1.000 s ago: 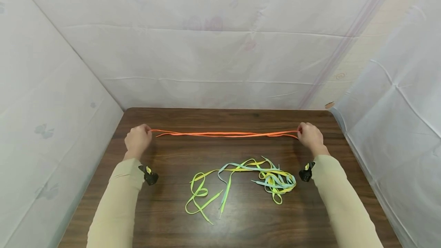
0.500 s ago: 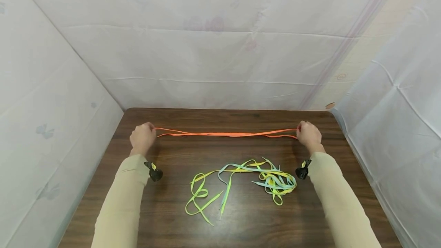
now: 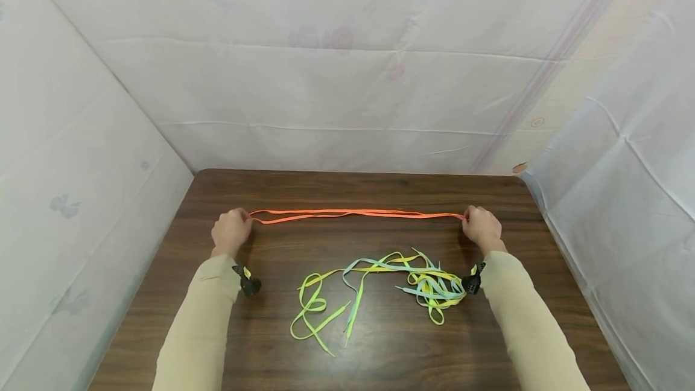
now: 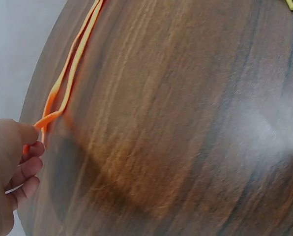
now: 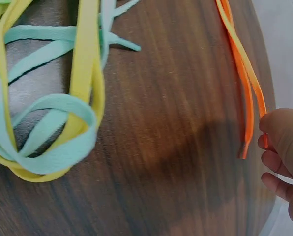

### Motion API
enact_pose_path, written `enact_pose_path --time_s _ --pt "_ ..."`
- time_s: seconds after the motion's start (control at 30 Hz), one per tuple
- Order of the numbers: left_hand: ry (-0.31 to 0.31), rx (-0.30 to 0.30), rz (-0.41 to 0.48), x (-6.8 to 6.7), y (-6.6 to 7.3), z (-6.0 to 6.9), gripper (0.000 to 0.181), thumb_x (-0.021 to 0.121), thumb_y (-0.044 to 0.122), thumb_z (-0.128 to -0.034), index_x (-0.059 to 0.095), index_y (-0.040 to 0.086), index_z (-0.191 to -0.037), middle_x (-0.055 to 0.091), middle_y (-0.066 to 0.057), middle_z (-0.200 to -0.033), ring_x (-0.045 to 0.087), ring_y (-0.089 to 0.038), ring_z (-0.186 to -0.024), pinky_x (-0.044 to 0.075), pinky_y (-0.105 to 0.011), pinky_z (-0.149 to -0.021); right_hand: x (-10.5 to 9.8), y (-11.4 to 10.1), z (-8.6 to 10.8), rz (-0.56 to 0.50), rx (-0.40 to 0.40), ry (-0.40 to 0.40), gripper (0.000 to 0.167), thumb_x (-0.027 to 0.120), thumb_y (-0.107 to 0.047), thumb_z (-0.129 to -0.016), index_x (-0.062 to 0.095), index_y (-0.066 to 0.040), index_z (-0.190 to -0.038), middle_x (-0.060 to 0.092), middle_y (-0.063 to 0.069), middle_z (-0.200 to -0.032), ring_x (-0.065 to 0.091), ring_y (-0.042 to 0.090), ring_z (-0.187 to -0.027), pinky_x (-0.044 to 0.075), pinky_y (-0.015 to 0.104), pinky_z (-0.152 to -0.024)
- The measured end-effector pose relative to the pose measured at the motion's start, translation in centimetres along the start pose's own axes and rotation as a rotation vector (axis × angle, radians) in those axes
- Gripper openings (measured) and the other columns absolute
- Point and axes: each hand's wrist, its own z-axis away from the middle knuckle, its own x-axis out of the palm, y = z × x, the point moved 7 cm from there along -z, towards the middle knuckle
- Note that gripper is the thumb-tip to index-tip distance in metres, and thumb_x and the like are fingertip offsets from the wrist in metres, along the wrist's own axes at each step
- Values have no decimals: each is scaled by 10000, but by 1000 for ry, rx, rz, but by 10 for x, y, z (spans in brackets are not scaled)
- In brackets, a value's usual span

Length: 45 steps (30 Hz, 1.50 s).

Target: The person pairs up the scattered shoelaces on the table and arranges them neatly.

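Orange lace [image 5: 249, 108]; yellow, lime, mint laces [image 5: 82, 54]; table [image 3: 271, 318] brown, wood-grained; sleeves [image 3: 191, 330] beige; sheeting [image 3: 347, 89] whitish

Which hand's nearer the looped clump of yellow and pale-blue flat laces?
Right. The right hand sits beyond and right of the clump; the left hand is well off to its left.

There are two hands [image 3: 231, 232], two lace bundles [image 3: 374, 213], one table [image 3: 353, 235].

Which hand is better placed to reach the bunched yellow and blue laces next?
Probably the right hand: it is nearer the bunched yellow and blue laces than the left hand, though both pinch the orange lacing.
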Motion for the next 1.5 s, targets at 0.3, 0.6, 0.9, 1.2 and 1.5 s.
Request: enact_pose_path --time_s 0.3,0.6,0.9,1.2,1.5 --pt "-33 -77 48 5 -4 6 212 534 207 -887 615 45 -997 639 -166 -877 567 -277 -674 397 -352 -505 4 4 5 20 30 -22 155 520 -103 -883 556 13 -979 610 206 -910 595 354 -786 483 490 -643" --pt "-9 -164 152 7 -7 8 199 483 178 -866 552 58 -1009 617 -192 -1003 588 -349 -807 421 -414 -603 8 7 6 -5 33 4 151 507 -85 -877 484 14 -989 581 219 -907 587 387 -800 478 496 -650" --pt "-34 -156 185 12 -6 6 221 492 190 -890 614 63 -1025 629 -142 -969 570 -278 -758 404 -345 -573 12 6 5 -18 -2 -2 153 495 -43 -848 525 5 -991 557 220 -941 570 407 -847 467 512 -701" --pt "-83 -128 172 15 -5 7 333 488 196 -900 576 33 -1176 581 -200 -1139 558 -322 -876 424 -390 -640 17 6 7 2 -20 -38 202 512 -85 -873 575 8 -1041 538 231 -1031 556 407 -905 460 527 -738" --pt "-79 -95 105 15 -3 11 425 494 202 -885 503 14 -1266 337 -277 -1342 450 -466 -1122 415 -557 -829 18 5 14 35 -30 -11 255 519 -156 -905 578 8 -1091 496 269 -1124 483 436 -991 412 577 -807"
